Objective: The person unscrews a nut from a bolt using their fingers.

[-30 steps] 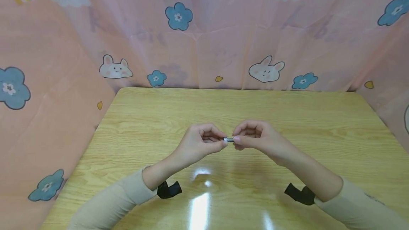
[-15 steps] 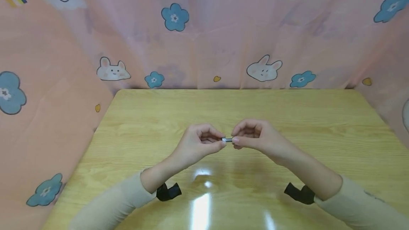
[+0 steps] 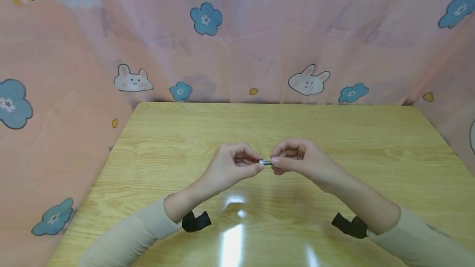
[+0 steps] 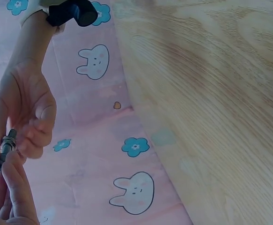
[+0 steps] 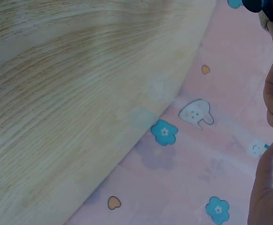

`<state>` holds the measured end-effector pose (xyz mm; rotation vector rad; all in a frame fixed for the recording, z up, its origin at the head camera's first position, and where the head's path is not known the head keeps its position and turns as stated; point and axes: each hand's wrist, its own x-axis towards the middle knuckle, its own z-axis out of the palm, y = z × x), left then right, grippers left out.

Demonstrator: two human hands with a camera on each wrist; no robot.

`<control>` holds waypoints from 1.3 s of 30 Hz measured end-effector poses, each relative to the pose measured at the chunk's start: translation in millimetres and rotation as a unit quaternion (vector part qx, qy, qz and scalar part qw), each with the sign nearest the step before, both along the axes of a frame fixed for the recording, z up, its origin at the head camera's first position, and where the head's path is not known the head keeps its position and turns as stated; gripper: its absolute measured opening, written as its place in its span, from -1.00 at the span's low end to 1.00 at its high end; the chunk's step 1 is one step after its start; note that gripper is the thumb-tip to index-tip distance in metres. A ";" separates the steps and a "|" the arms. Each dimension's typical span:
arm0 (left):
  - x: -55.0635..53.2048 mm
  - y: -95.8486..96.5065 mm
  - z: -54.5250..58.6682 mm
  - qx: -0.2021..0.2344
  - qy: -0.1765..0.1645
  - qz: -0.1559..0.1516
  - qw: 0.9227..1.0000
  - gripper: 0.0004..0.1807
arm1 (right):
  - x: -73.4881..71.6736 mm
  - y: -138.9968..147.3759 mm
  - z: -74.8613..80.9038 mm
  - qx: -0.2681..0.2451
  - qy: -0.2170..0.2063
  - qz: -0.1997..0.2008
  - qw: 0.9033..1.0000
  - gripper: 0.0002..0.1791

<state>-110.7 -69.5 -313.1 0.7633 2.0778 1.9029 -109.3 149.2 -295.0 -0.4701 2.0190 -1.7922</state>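
Observation:
A small silver metal bolt (image 3: 266,162) is held level between both hands, above the table. My left hand (image 3: 227,167) pinches its head end between thumb and fingertips. At the other end, my right hand (image 3: 297,158) has thumb and fingers around the threaded part. In the left wrist view a nut (image 4: 8,140) shows on the bolt's shank, right at the right hand's fingertips, with the thread tip poking out past it. The right wrist view catches only parts of both hands at its right edge, and the bolt is hidden there.
Beneath the hands lies a glossy wood-grain table (image 3: 178,135), its far edge close to a pink cloth backdrop (image 3: 256,44) printed with flowers and rabbits. Black wrist mounts (image 3: 196,221) sit by the sleeves.
The right fingers shift slightly around the bolt's threaded end. Both hands otherwise keep their place, and the head view sways a little.

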 end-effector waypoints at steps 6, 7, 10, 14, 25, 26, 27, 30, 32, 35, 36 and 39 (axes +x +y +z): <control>-0.5 -1.0 0.0 -0.005 0.000 0.002 1.000 -0.87 | 0.1 -0.3 -0.5 0.010 0.017 0.001 1.000 -0.74; -0.6 -0.9 0.0 -0.006 0.001 0.003 1.000 -0.87 | -0.3 -0.7 -0.4 0.014 0.015 0.001 1.000 -0.73; -0.5 -0.5 0.0 -0.006 0.000 0.005 1.000 -0.87 | -0.8 -2.0 0.0 0.013 -0.001 0.000 1.000 -0.72; 0.4 -0.2 -0.2 -0.006 -0.003 0.003 1.000 -0.88 | 0.4 -2.0 -1.6 0.003 -0.015 -0.003 1.000 -0.78; -2.0 1.0 -1.3 -0.004 0.007 0.000 1.000 -0.87 | -1.7 -0.2 -1.4 0.002 -0.002 -0.005 1.000 -0.81; -1.9 1.0 -1.2 -0.003 0.007 0.001 1.000 -0.86 | -1.9 -0.3 -1.6 -0.001 -0.004 -0.004 1.000 -0.83; -1.9 1.1 -1.2 -0.002 0.006 0.000 1.000 -0.86 | -2.0 -0.2 -2.1 -0.004 -0.004 -0.002 1.000 -0.84; -2.1 0.5 -1.0 -0.002 0.004 0.000 1.000 -0.86 | -1.3 1.0 -2.8 -0.007 0.006 -0.001 1.000 -0.87; -2.3 0.3 -0.3 -0.002 0.003 0.000 1.000 -0.86 | -0.8 1.8 -2.8 -0.005 0.013 -0.001 1.000 -0.82; -2.8 0.2 0.1 -0.005 0.002 0.001 1.000 -0.87 | -0.9 2.0 -2.1 0.001 0.017 -0.002 1.000 -0.75; -2.8 0.2 0.6 -0.005 0.002 0.002 1.000 -0.87 | -1.1 1.7 -1.8 0.002 0.015 -0.002 1.000 -0.76; -2.5 0.6 1.1 -0.003 0.001 0.003 1.000 -0.87 | -2.0 0.2 -1.4 -0.001 0.001 -0.002 1.000 -0.79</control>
